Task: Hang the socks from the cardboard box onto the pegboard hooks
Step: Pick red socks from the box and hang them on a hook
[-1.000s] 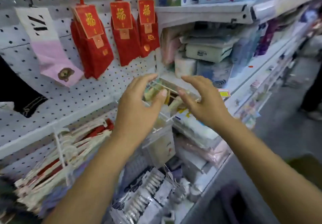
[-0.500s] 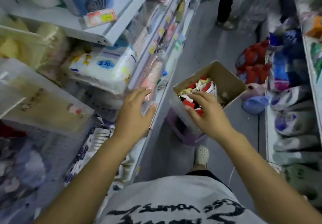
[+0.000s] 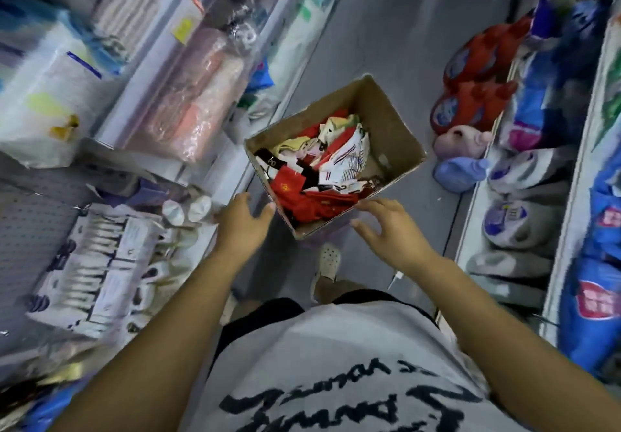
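A brown cardboard box stands in the aisle below me, holding a heap of socks in red, white, black and cream. My left hand hovers at the box's near left corner, fingers loosely spread, holding nothing. My right hand hovers at the near right edge, fingers spread and empty. A strip of grey pegboard shows at the far left; its hooks are out of sight.
Shelves of plastic-wrapped goods line the left. Packaged items hang low on the left. The right shelf carries detergent bags and plush slippers. My foot in a white clog stands on the grey floor beneath the box.
My view has swung from the pegboard with red socks down to the box. Both hands came away from the shelf goods and now hover over the box's near edge.
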